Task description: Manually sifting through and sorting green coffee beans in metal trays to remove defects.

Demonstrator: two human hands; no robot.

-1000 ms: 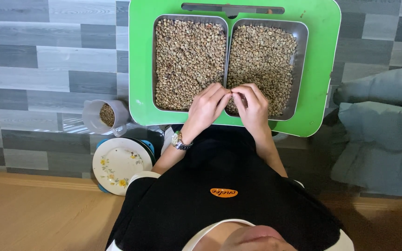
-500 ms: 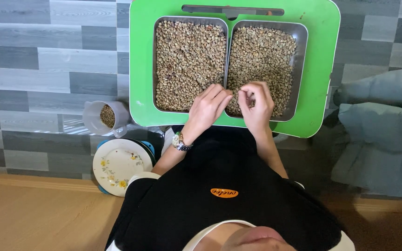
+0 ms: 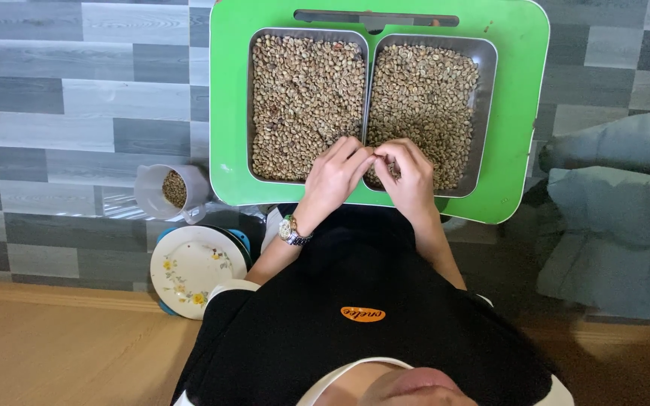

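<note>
Two steel trays, one on the left [image 3: 251, 98] and one on the right [image 3: 486, 90], sit side by side on a green board [image 3: 227, 113]. Both are filled with pale green-brown beans [image 3: 302, 90]. My left hand [image 3: 332, 179], with a wristwatch, rests at the near edge where the trays meet. My right hand [image 3: 413, 179] lies over the near part of the right tray. The fingertips of both hands are pinched and touch each other above the beans. Whether a bean is between them is too small to see.
A clear jug [image 3: 165, 192] with some beans stands left of the board on the grey tiled floor. Below it lies a flowered white plate [image 3: 189, 269] on a blue container. Grey cushions [image 3: 618, 218] lie to the right. My black-shirted torso fills the bottom.
My right hand lifted a little further over the right tray half a second ago, then came back to meet the left fingertips. The left hand barely moved.
</note>
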